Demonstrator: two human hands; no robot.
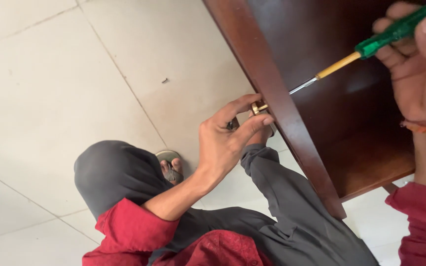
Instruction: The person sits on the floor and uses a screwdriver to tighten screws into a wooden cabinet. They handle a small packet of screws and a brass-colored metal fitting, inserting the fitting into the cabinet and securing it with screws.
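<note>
The left hand (223,140) pinches a small brass fitting (259,107) against the dark wooden door's edge (277,98) while the right hand (417,69) clasps a green-handled screwdriver (371,47), apparently mid-fastening; steady alignment is needed next.

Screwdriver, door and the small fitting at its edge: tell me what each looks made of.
Screwdriver: translucent green plastic handle, yellow sleeve, bare steel shaft, judging by its shine.
Door: wood or wood veneer, glossy reddish-brown; faint grain, soft reflections.
Fitting, pinched by the left hand: brass-toned metal, going by its yellowish glint.
</note>
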